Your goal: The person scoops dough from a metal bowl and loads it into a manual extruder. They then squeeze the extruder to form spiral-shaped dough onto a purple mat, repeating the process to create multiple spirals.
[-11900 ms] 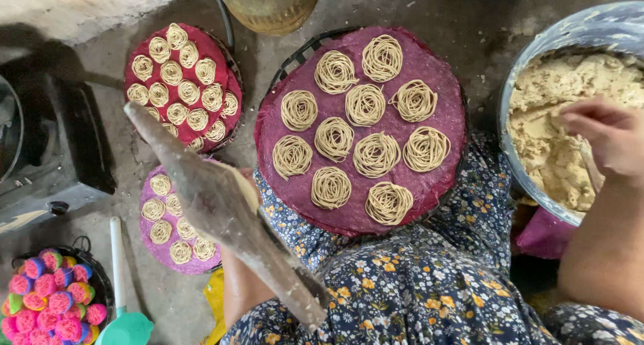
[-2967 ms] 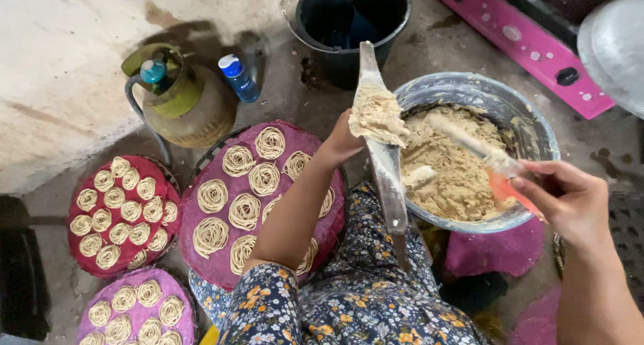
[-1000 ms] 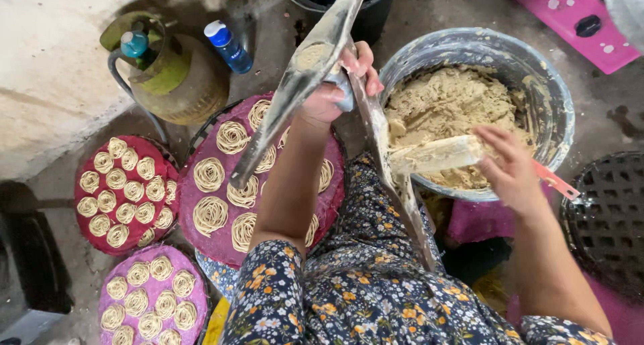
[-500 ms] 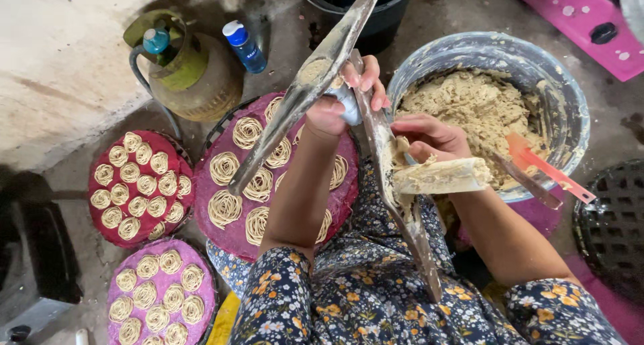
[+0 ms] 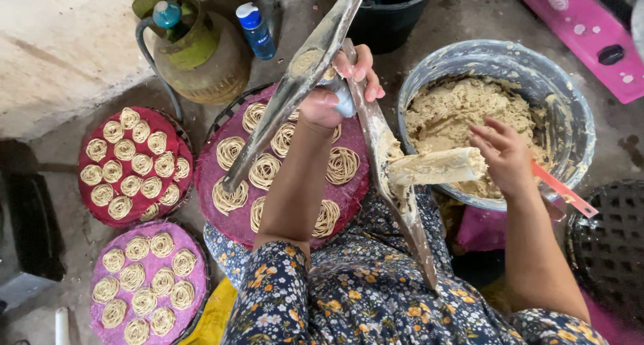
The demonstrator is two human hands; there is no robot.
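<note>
In the head view, a long hinged metal press [image 5: 315, 83] is held up by the left hand [image 5: 339, 90], whose fingers are wrapped tight round the joint where its two arms meet. One arm slants down to the left over the mats; the other runs down and nearer, toward the floral-clothed lap. A smear of dough is seen on the upper arm. A spatula with a red handle [image 5: 563, 191] is gripped by the right hand [image 5: 506, 154], closed round it, and a pale lump of dough [image 5: 436, 167] on its blade is pressed against the nearer press arm. Just to the right, a large metal bowl [image 5: 577, 117] of dough is seen. Under the press lies a round maroon mat [image 5: 349, 194] of noodle coils, with a red mat [image 5: 87, 204] and a pink mat [image 5: 100, 278] left of it. A gas cylinder [image 5: 201, 56] and a blue bottle [image 5: 256, 30] stand at the far left.
</note>
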